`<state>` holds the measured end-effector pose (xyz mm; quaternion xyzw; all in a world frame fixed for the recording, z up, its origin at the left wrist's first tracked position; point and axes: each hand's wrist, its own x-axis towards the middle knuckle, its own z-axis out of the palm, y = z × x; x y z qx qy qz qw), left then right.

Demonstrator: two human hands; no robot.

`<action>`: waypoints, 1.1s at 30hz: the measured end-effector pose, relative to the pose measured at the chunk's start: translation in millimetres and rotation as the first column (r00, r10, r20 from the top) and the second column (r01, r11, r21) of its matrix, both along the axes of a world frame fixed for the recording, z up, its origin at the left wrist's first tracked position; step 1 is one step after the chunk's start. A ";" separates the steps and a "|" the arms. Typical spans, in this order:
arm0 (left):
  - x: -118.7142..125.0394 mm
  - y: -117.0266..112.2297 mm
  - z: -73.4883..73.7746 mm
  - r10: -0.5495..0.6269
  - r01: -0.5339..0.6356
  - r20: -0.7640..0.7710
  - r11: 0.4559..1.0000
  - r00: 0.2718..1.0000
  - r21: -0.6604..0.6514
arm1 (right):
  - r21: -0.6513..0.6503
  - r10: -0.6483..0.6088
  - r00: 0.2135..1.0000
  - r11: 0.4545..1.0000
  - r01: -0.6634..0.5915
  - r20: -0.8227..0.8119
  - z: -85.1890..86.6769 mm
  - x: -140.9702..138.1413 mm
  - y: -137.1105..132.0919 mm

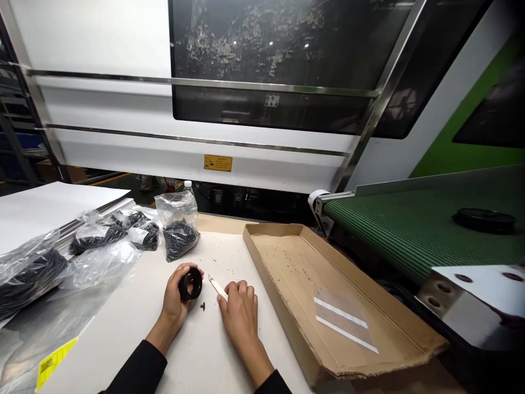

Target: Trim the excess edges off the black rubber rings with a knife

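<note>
White laminate tops the work table [197, 355], scattered with small dark crumbs, and it runs away from the person towards a tall white machine casing [106, 117] with a large dark window [266, 54]. Two steel rails [205, 86] cross the casing, and a yellow warning label [217, 162] sits low on it. Beyond the table's far edge, a strip of factory floor shows under the casing, with blue bins [20, 148] on dark shelving at far left. The left hand [175, 300] is closed around a black rubber ring [191, 283], holding it upright just above the table. The right hand [240, 316] lies curled on the table beside it, its fingers gripping a white-handled utility knife [217, 287] whose tip points towards the ring. A small black rubber fragment [202, 306] lies on the table between the hands. To the right sits a shallow cardboard tray [283, 273] holding a strip of clear tape [342, 320]. Clear plastic bags of black rubber parts [179, 238] crowd the table's left side, near a stack of white sheets [53, 213]. Further right, a green conveyor belt [410, 235] carries a black disc [485, 220], with a steel bracket [463, 301] jutting in front of it.
</note>
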<state>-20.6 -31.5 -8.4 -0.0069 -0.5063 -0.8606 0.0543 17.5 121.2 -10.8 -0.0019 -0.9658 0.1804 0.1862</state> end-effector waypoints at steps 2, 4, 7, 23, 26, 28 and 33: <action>0.7 1.7 -0.4 -0.006 0.004 -0.019 0.991 1.000 -0.132 | 0.021 -0.006 1.000 1.000 0.005 0.007 0.2 -0.9 1.2; 0.8 4.2 -1.3 0.009 -0.020 -0.044 0.961 0.999 -0.276 | 0.025 -0.008 1.000 1.000 0.008 0.011 1.1 -2.0 2.6; 1.7 7.2 -2.8 0.040 -0.079 -0.094 0.883 0.995 -0.463 | 0.010 -0.025 1.000 1.000 0.024 0.011 3.0 -4.4 6.6; -32.4 -60.4 5.0 -0.539 0.464 0.098 0.603 0.837 -0.649 | -0.089 0.071 0.996 0.994 -0.066 0.055 5.0 -9.2 11.0; -49.2 -78.0 7.1 -0.607 0.668 0.304 0.563 0.734 -0.487 | -0.138 0.047 0.996 0.990 -0.036 0.078 7.9 -10.0 13.6; -58.5 -89.4 6.2 -0.622 0.721 0.378 0.511 0.686 -0.468 | -0.180 0.062 0.995 0.983 -0.046 0.082 10.0 -10.1 16.9; -62.5 -100.0 -6.4 -0.580 0.584 0.292 0.415 0.761 -0.697 | -0.141 0.164 0.986 0.977 -0.159 0.022 8.1 -4.4 25.6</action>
